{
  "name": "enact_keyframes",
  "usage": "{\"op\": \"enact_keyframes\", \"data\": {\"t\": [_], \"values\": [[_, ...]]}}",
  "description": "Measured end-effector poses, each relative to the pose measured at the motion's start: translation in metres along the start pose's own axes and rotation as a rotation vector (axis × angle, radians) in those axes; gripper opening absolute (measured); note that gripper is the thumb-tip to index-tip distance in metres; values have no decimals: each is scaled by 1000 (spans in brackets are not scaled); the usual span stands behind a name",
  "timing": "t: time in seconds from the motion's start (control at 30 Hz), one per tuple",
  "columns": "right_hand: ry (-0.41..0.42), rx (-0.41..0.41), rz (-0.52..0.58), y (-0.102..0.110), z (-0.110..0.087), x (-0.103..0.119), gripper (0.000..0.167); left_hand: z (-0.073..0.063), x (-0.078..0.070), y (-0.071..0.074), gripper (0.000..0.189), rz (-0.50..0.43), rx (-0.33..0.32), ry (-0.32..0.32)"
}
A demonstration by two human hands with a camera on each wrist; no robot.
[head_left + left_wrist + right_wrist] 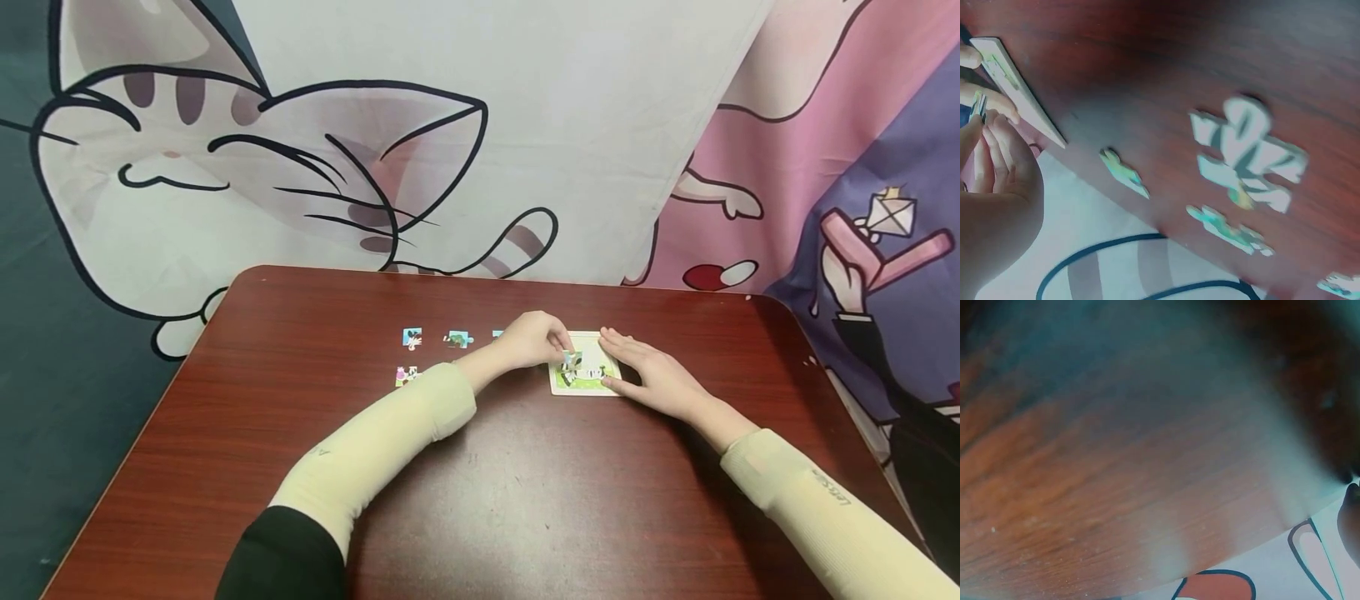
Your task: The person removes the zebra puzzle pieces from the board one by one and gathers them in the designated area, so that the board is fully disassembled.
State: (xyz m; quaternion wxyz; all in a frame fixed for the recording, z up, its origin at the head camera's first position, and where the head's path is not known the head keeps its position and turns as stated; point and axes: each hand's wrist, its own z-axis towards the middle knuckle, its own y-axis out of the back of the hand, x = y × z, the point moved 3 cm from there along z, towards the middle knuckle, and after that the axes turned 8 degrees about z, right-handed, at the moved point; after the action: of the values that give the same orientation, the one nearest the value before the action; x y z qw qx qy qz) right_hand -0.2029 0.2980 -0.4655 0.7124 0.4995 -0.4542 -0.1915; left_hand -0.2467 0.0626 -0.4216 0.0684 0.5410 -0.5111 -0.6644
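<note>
A light-framed puzzle board (585,337) lies on the table, with green and white picture areas along its lower part. My left hand (534,340) pinches a small jigsaw piece (572,360) over the board's left side. In the left wrist view that jigsaw piece (980,106) stands edge-on between thumb and fingers. My right hand (660,379) rests at the board's right edge, fingers extended at the top corner and thumb lower down. The right wrist view shows mostly table and only a dark sliver of the hand (1350,519).
Several loose jigsaw pieces lie left of the board, among them a blue one (412,337), a green one (458,338) and a pink one (405,377). Black-and-white striped pieces (1247,147) show in the left wrist view. A cartoon curtain (525,150) hangs behind the brown table (480,517).
</note>
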Motion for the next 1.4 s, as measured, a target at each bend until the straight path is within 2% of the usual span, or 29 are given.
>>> {"op": "enact_keyframes", "data": {"t": [0.37, 0.7, 0.97, 1.13, 1.4], "values": [[-24, 24, -11, -1, 1, -2, 75, -28, 19, 13, 6, 34, 26, -27], [-34, 29, -12, -1, 3, -2, 76, -47, 41, 21, 9, 66, 54, -9], [-39, 34, -16, -1, 2, -4, 76, -61, 56, 19, 13, 61, 78, -2], [-37, 34, -13, -1, 1, -4, 75, -67, 62, 17, 11, 87, 75, 14], [-42, 33, -11, -1, 1, -3, 75, -70, 60, 19, 10, 164, 48, -8]]}}
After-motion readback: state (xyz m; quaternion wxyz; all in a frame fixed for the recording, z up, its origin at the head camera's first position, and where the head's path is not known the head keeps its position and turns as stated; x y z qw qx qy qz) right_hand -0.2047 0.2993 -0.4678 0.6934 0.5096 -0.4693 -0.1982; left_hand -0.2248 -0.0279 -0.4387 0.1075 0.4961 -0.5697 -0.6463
